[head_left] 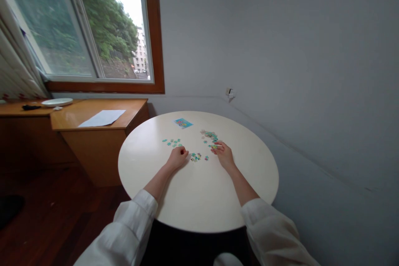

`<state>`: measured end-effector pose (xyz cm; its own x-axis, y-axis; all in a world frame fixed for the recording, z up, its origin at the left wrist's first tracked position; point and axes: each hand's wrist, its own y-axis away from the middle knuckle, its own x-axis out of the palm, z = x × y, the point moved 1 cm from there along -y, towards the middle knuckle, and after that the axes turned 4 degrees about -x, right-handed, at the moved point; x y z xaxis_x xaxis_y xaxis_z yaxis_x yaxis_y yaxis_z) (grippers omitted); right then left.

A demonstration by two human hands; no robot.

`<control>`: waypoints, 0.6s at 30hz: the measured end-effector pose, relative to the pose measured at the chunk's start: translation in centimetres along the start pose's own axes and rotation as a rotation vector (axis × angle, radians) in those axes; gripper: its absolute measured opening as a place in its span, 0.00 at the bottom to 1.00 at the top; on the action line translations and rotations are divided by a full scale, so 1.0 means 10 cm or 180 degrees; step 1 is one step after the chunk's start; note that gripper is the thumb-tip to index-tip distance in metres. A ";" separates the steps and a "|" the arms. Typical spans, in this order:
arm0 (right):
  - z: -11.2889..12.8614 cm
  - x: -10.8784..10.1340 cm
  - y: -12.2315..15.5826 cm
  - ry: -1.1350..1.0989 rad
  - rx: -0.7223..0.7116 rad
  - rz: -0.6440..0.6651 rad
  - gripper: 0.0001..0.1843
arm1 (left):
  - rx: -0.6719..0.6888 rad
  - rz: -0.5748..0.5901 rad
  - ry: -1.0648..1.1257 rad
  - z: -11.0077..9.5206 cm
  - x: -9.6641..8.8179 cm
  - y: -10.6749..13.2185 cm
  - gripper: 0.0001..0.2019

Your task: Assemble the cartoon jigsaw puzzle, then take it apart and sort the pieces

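Observation:
My left hand (pixel 178 157) rests on the white round table with its fingers curled closed; what they hold, if anything, is hidden. It lies between a loose scatter of teal jigsaw puzzle pieces (pixel 174 145) and a small cluster of mixed-colour puzzle pieces (pixel 195 157). My right hand (pixel 223 154) hovers low over the table, fingers bent but apart. Its fingertips are at a few green and yellow puzzle pieces (pixel 214 146); whether they touch is too small to tell. A single puzzle piece (pixel 206 158) lies between the hands. Beyond the right fingertips is a heaped pile of puzzle pieces (pixel 209 135).
A blue picture card (pixel 183 123) lies toward the far side of the round table (pixel 199 199). To the left, a wooden desk (pixel 93 149) carries a sheet of paper (pixel 102 118) and a white plate (pixel 57 102). A grey wall (pixel 280 70) stands close behind and right.

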<state>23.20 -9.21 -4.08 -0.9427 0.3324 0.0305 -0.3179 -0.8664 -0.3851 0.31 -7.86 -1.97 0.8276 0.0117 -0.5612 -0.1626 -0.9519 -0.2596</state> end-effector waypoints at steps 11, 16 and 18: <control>0.00 0.03 0.01 0.0133 0.0086 0.0125 0.18 | -0.0007 -0.0030 -0.0024 -0.04 -0.01 0.02 0.12; 0.02 0.03 0.01 0.0293 0.0052 0.0244 0.17 | -0.0010 0.0005 -0.0042 -0.04 -0.01 0.02 0.12; 0.02 0.04 0.01 0.0360 0.0040 0.0276 0.16 | -0.0002 0.0015 -0.0053 -0.04 -0.01 0.02 0.12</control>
<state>22.77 -9.28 -3.91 -0.9495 0.2952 -0.1068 -0.2376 -0.8981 -0.3702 0.35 -8.19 -1.67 0.8178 0.0122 -0.5754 -0.1661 -0.9522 -0.2563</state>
